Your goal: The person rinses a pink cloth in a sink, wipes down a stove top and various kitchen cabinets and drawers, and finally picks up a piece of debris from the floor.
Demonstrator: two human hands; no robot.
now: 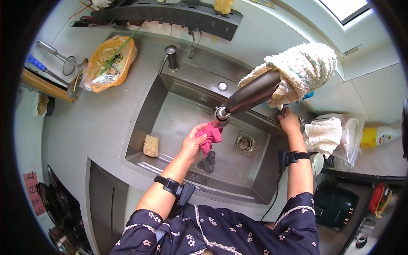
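My left hand grips a crumpled pink cloth right below the spray head of a dark faucet. A thick cream towel is wrapped around the faucet's upper part. My right hand is at the sink's back right corner, below the towel, with its fingertips at a small dark part; whether they grip it is unclear. In the steel sink lie a dark grey scouring pad, just below the cloth, and a tan loofah sponge at the left. The drain is right of the cloth.
An orange basket with scraps stands on the left counter. Behind the sink are a soap dispenser and a dark wall rack. On the right are a white cloth and a yellow-and-white bottle.
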